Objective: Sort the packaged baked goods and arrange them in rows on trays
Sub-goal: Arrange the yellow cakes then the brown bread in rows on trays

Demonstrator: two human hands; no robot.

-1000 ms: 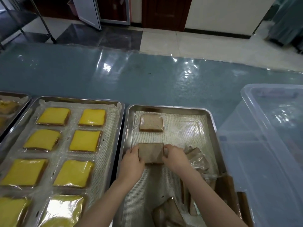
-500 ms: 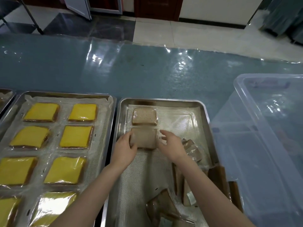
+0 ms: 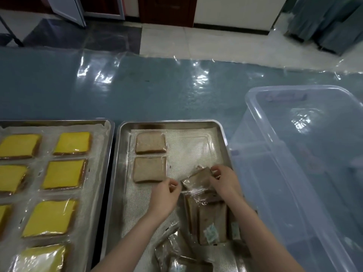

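Note:
Two wrapped brown bread slices lie in a column at the far left of the steel tray (image 3: pixel 222 134): one at the back (image 3: pixel 150 142), one in front of it (image 3: pixel 149 169). My right hand (image 3: pixel 224 181) and my left hand (image 3: pixel 166 195) both pinch a third wrapped brown slice (image 3: pixel 196 178), tilted, at the top of a heap of wrapped brown slices (image 3: pixel 211 218) on the tray's right side. More wrapped slices (image 3: pixel 176 258) lie at the tray's near end.
A second tray (image 3: pixel 109 154) on the left holds rows of wrapped yellow-topped slices (image 3: pixel 64 173). A large clear plastic bin (image 3: pixel 306 173) stands right against the brown-bread tray. The table has a blue cover under shiny film; floor lies beyond.
Both hands let go of the second brown slice, now lying flat below the first, and moved right to the heap, where they took hold of another wrapped slice.

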